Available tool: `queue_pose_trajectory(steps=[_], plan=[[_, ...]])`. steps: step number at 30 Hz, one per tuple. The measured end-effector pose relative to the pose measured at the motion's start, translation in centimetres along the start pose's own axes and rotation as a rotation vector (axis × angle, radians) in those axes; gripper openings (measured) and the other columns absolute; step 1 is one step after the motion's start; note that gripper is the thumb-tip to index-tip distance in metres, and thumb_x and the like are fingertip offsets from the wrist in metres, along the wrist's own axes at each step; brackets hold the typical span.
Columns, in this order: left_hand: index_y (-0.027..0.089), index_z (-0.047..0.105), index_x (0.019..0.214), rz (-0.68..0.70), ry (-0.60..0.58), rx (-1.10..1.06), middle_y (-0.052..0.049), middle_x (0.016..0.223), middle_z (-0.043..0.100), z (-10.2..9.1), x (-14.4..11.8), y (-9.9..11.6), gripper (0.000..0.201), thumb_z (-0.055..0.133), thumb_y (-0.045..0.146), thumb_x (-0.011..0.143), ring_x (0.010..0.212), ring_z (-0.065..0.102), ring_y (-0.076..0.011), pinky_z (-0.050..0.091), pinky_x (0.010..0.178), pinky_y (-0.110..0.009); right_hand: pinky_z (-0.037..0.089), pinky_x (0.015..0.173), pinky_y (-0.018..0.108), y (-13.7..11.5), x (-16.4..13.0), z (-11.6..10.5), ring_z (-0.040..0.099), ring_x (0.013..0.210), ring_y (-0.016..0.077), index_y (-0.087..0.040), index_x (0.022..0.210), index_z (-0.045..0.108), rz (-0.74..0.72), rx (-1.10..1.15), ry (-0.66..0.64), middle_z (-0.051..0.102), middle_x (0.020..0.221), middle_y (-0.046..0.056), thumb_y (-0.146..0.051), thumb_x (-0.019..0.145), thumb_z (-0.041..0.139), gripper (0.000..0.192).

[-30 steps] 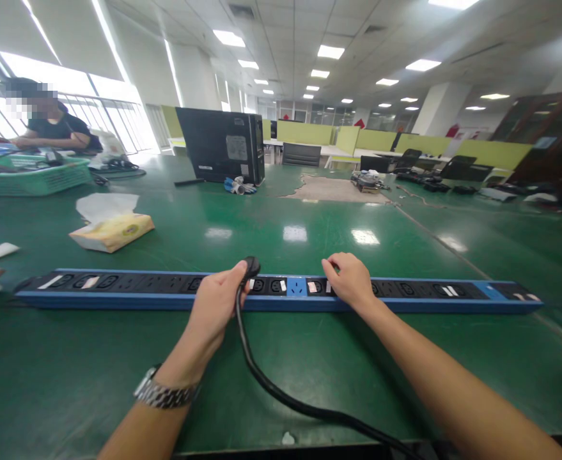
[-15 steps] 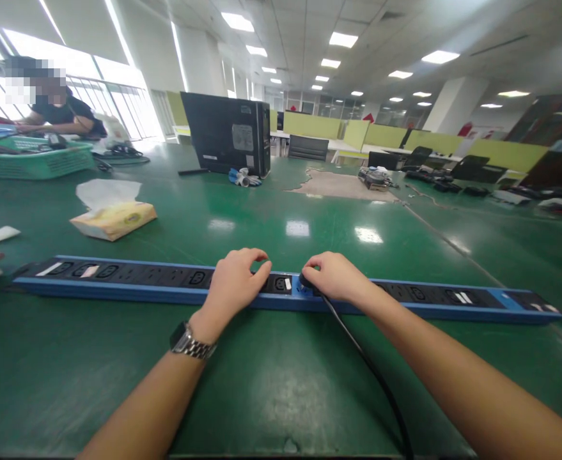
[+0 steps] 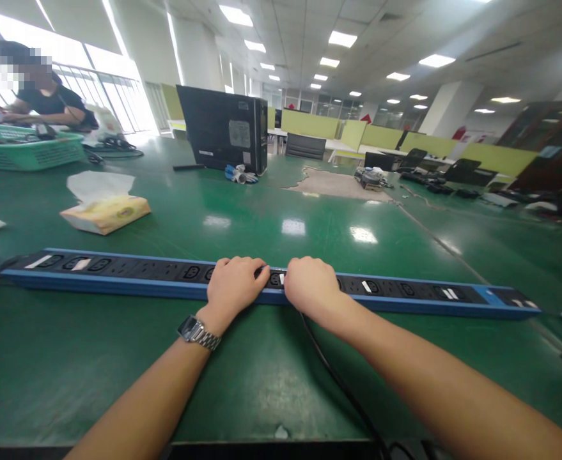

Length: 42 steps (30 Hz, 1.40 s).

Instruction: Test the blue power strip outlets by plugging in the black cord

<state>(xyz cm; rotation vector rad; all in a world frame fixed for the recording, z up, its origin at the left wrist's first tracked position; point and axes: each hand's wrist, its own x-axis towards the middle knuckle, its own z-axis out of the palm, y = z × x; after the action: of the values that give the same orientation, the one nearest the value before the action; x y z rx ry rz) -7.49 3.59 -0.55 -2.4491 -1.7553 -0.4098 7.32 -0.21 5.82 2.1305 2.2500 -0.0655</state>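
A long blue-and-black power strip (image 3: 137, 269) lies crosswise on the green table (image 3: 242, 377), with rows of sockets facing up. My left hand (image 3: 235, 285), a metal-band watch (image 3: 198, 332) on its wrist, is wrapped over the strip left of centre and grips it. Just to its right, my right hand (image 3: 312, 287) is closed over the strip's middle. It holds the plug of a black cable (image 3: 331, 370), which runs out below the hand toward the table's near edge. The plug itself and the socket beneath are hidden by my fingers.
A tissue pack (image 3: 105, 214) lies beyond the strip's left part. Farther back are a black computer case (image 3: 223, 131), gloves (image 3: 241, 174) and a green basket (image 3: 36, 153). Another person (image 3: 50, 102) sits at the far left. Loose equipment (image 3: 373, 179) lies at the back right.
My right hand has turned over the plug, its knuckles now up, covering the plug and the blue socket section. My left hand stays on the strip. The whole view has shifted slightly.
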Motion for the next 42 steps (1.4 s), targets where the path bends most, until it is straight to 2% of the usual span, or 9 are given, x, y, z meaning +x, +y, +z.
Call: queue_pose_trajectory(steps=[4, 5, 8, 11, 19, 32, 36, 39, 42], plan=[[0.028, 0.073, 0.095, 0.01, -0.001, -0.013, -0.005, 0.096, 0.074, 0.1, 0.0, -0.1, 0.044, 0.032, 0.045, 0.093, 0.093, 0.064, -0.0246, 0.038, 0.081, -0.039, 0.045, 0.076, 0.026, 5.5, -0.4, -3.3, 0.066, 0.093, 0.0202, -0.02, 0.099, 0.074, 0.024, 0.133, 0.258, 0.073, 0.099, 0.01, -0.034, 0.092, 0.037, 0.04], [0.029, 0.073, 0.096, 0.009, -0.001, -0.015, -0.005, 0.096, 0.074, 0.1, 0.0, -0.1, 0.044, 0.032, 0.046, 0.093, 0.093, 0.064, -0.0249, 0.038, 0.081, -0.039, 0.044, 0.074, 0.025, 7.4, -0.5, -3.7, 0.066, 0.091, 0.0194, -0.021, 0.097, 0.074, 0.027, 0.128, 0.259, 0.074, 0.097, 0.008, -0.035, 0.091, 0.039, 0.038], [0.029, 0.073, 0.097, 0.0, -0.004, -0.021, -0.005, 0.095, 0.074, 0.0, 0.0, -0.1, 0.044, 0.032, 0.045, 0.093, 0.094, 0.065, -0.0258, 0.038, 0.082, -0.04, 0.043, 0.071, 0.026, 12.5, -0.9, -3.1, 0.065, 0.087, 0.0202, -0.019, 0.093, 0.073, 0.029, 0.031, 0.07, 0.073, 0.094, 0.008, -0.035, 0.085, 0.05, 0.03], [0.029, 0.073, 0.097, -0.005, -0.017, -0.028, -0.005, 0.094, 0.074, 0.0, 0.1, -0.1, 0.044, 0.033, 0.045, 0.092, 0.093, 0.065, -0.0261, 0.038, 0.082, -0.04, 0.042, 0.069, 0.025, 14.9, -1.0, -1.0, 0.065, 0.085, 0.0192, -0.017, 0.093, 0.069, 0.047, 0.046, -0.031, 0.073, 0.093, 0.008, -0.036, 0.086, 0.049, 0.029], [0.028, 0.073, 0.099, 0.001, -0.004, -0.017, -0.005, 0.096, 0.074, 0.0, 0.0, -0.1, 0.044, 0.033, 0.044, 0.093, 0.094, 0.065, -0.0253, 0.039, 0.083, -0.04, 0.041, 0.065, 0.03, 12.3, -0.7, -0.3, 0.066, 0.082, 0.024, -0.018, 0.096, 0.068, 0.105, -0.163, -0.003, 0.071, 0.093, 0.013, -0.035, 0.088, 0.043, 0.031], [0.029, 0.073, 0.1, -0.011, -0.032, -0.035, -0.005, 0.1, 0.075, -0.3, 0.0, 0.0, 0.043, 0.035, 0.046, 0.092, 0.098, 0.064, -0.0245, 0.039, 0.085, -0.038, 0.046, 0.07, 0.034, 11.3, -3.0, 0.9, 0.068, 0.083, 0.0265, -0.014, 0.107, 0.062, 0.188, -0.231, -0.018, 0.07, 0.089, 0.017, -0.029, 0.095, 0.029, 0.038], [0.029, 0.073, 0.1, -0.013, -0.019, -0.016, -0.006, 0.1, 0.075, -0.3, 0.0, 0.1, 0.044, 0.034, 0.046, 0.092, 0.098, 0.064, -0.0246, 0.039, 0.085, -0.038, 0.046, 0.069, 0.033, 10.4, -3.7, 1.7, 0.068, 0.08, 0.0263, -0.014, 0.11, 0.06, 0.124, -0.275, 0.037, 0.069, 0.086, 0.017, -0.029, 0.095, 0.03, 0.036], [0.028, 0.074, 0.099, -0.005, -0.026, -0.012, -0.006, 0.099, 0.075, -0.4, 0.0, 0.1, 0.044, 0.034, 0.046, 0.092, 0.096, 0.065, -0.0262, 0.04, 0.083, -0.039, 0.043, 0.068, 0.029, 11.6, -3.2, 0.2, 0.067, 0.079, 0.0231, -0.016, 0.101, 0.064, 0.115, -0.172, 0.081, 0.07, 0.086, 0.013, -0.033, 0.093, 0.037, 0.033], [0.028, 0.074, 0.099, 0.003, -0.029, -0.019, -0.006, 0.1, 0.075, -0.4, 0.1, 0.1, 0.044, 0.034, 0.046, 0.092, 0.096, 0.065, -0.0264, 0.04, 0.084, -0.04, 0.04, 0.064, 0.026, 15.2, -2.6, -2.9, 0.064, 0.076, 0.0189, -0.019, 0.093, 0.067, 0.204, -0.031, 0.262, 0.071, 0.084, 0.007, -0.039, 0.091, 0.04, 0.034]])
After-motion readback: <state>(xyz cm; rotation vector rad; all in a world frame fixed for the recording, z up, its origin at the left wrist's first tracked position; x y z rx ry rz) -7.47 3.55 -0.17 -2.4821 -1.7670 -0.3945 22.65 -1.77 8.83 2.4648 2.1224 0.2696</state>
